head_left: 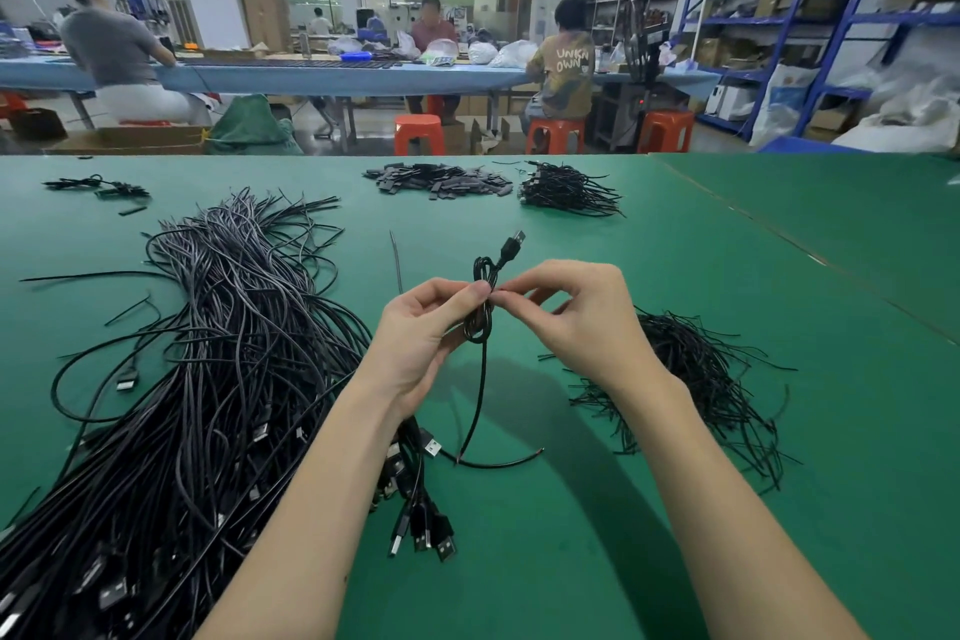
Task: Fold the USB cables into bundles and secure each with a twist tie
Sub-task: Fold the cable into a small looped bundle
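Note:
A black USB cable (482,322) is folded into a small loop bundle above the green table (597,561). My left hand (423,333) grips the bundle at its middle, thumb on top. My right hand (576,312) pinches at the same spot from the right; what its fingertips hold is too small to tell. The cable's USB plug (513,244) sticks up past the hands, and its loose tail (475,405) hangs down to the table. A big heap of unbundled black USB cables (208,353) lies to the left.
A pile of black twist ties (696,379) lies under my right wrist. At the far side of the table sit a small bundle pile (569,190) and a heap of flat black pieces (441,179). People work at another table beyond.

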A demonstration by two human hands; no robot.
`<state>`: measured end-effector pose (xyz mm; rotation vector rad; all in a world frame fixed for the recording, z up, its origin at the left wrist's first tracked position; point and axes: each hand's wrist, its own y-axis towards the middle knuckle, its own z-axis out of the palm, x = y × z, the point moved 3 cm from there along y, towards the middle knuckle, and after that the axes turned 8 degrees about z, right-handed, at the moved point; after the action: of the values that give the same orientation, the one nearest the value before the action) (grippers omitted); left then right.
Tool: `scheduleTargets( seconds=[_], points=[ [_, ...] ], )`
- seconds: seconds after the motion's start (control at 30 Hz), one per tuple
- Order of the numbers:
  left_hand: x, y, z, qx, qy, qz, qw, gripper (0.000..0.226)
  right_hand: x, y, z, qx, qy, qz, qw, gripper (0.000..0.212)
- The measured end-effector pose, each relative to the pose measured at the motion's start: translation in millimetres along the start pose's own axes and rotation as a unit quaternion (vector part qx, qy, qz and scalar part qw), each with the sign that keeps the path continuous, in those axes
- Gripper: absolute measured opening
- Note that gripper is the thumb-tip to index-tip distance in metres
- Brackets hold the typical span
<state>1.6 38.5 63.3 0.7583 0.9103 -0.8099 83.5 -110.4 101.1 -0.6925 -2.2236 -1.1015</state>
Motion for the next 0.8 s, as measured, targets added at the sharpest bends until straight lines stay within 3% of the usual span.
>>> scheduleTargets(
  seconds=[0.07,0.1,0.13,0.2,0.23,0.27,0.37,0.43,0.5,0.6,0.73,0.8],
  points=[
    [-1.0,-1.3,2.1,-0.006,0.008,0.022,1.000,0.015,-5.5,1.6,5.9,0.022,0.126,0.116,0.985,0.010],
    [-2.1,-1.8,3.4,-0.009,0.010,0.038,0.999,0.014,-9.1,1.1,11.4,0.047,0.217,0.196,0.955,0.011],
    [-3.2,-2.0,4.7,-0.011,0.015,0.057,0.998,0.014,-11.9,-0.9,19.0,0.079,0.321,0.286,0.900,0.012],
    [-5.6,-1.9,6.1,-0.011,0.034,0.083,0.996,0.012,-12.3,-7.9,32.2,0.124,0.490,0.422,0.752,0.011],
    [-6.2,-1.4,5.8,-0.011,0.040,0.082,0.996,0.012,-12.9,-9.4,35.1,0.133,0.513,0.441,0.725,0.010],
    [-5.8,-0.5,4.5,-0.015,0.040,0.070,0.997,0.013,-14.7,-8.4,35.8,0.137,0.490,0.423,0.750,0.010],
    [-2.0,1.9,-1.6,-0.032,0.003,-0.004,0.999,0.020,-11.3,-2.2,23.3,0.081,0.247,0.227,0.939,0.008],
    [1.0,2.4,-5.1,-0.037,-0.019,-0.042,0.998,0.024,-6.7,0.6,14.5,0.054,0.098,0.080,0.990,0.021],
    [3.1,2.8,-6.8,-0.035,-0.027,-0.063,0.997,0.028,-5.9,0.0,11.3,0.068,0.014,-0.008,0.998,0.029],
    [5.0,3.5,-8.7,-0.026,-0.020,-0.075,0.997,0.028,-11.0,-0.9,8.6,0.055,-0.045,-0.046,0.996,0.021],
    [9.4,1.9,-8.0,-0.020,-0.002,-0.076,0.997,0.024,-15.3,-3.4,11.7,0.014,-0.023,-0.048,0.999,0.004],
    [11.3,1.4,-6.8,-0.032,0.006,-0.041,0.999,0.025,-18.7,-5.1,20.4,0.007,0.037,0.030,0.999,0.007]
  ],
)
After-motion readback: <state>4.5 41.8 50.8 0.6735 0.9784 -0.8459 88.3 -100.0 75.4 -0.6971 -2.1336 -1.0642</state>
